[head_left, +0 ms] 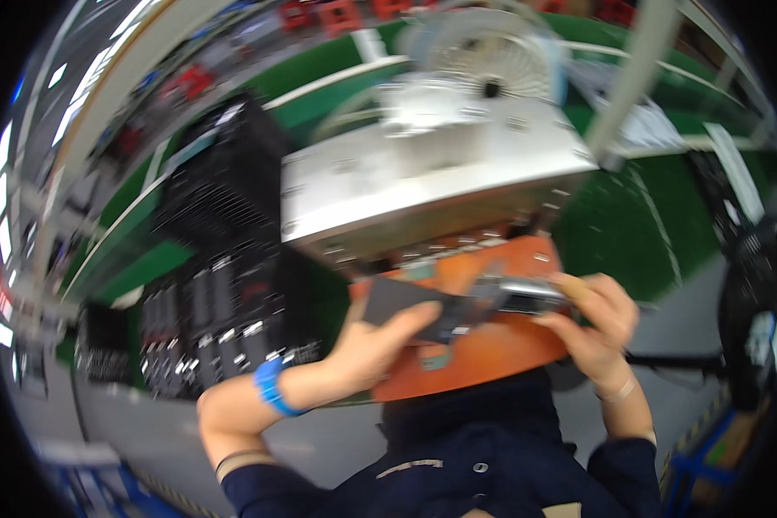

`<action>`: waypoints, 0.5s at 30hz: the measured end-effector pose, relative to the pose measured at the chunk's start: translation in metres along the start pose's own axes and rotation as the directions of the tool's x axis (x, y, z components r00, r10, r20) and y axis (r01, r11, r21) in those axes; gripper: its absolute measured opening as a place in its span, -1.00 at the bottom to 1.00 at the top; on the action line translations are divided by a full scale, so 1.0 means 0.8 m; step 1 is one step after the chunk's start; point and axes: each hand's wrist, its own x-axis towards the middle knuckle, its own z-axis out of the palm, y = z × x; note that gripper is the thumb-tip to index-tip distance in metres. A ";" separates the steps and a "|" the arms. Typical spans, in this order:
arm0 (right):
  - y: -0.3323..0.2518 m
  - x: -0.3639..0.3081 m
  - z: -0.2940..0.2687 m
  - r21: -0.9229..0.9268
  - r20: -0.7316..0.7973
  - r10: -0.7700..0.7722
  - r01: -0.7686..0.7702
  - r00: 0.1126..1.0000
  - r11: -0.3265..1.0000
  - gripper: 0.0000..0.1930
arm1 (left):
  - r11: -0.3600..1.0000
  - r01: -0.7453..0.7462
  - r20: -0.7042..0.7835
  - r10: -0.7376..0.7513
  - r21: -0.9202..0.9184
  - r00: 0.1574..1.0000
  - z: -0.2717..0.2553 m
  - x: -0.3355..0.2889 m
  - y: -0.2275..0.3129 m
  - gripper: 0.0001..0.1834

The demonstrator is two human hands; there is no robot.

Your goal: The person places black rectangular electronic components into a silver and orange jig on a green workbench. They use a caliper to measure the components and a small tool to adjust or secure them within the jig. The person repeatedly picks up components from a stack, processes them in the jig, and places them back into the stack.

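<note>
Over an orange board (509,354) in front of my body, both hands are at work, blurred by motion. My left hand (373,344), with a blue band on its wrist, is closed on a dark grey flat-faced block (399,302), thumb across its near side. Between the fingers and thumb of my right hand (603,324) is the end of a shiny silver cylinder (531,295). The cylinder's left end meets the dark piece; whether they are joined I cannot tell. Part of the dark block is hidden by my left thumb.
A large silver metal box-shaped fixture (440,173) stands just beyond the board, with a round clear-and-metal part (509,60) behind it. Several black ribbed housings (207,311) are stacked at the left. A green mat (622,224) covers the bench; a pale post (639,78) rises at the far right.
</note>
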 end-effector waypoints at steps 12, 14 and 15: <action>0.183 -0.085 -0.047 0.000 -0.171 0.596 -0.605 0.785 0.796 -0.57 | -0.066 -0.086 0.103 0.827 0.994 0.553 -0.184 -0.100 0.084 -0.69; 0.225 -0.104 -0.036 -0.153 -0.171 0.610 -0.632 0.774 0.759 -0.57 | -0.052 -0.024 0.055 0.759 0.998 0.648 -0.207 -0.090 0.078 -0.65; 0.231 -0.109 -0.032 -0.236 -0.151 0.659 -0.674 0.737 0.700 -0.59 | -0.026 -0.047 0.051 0.723 0.999 0.689 -0.219 -0.088 0.071 -0.61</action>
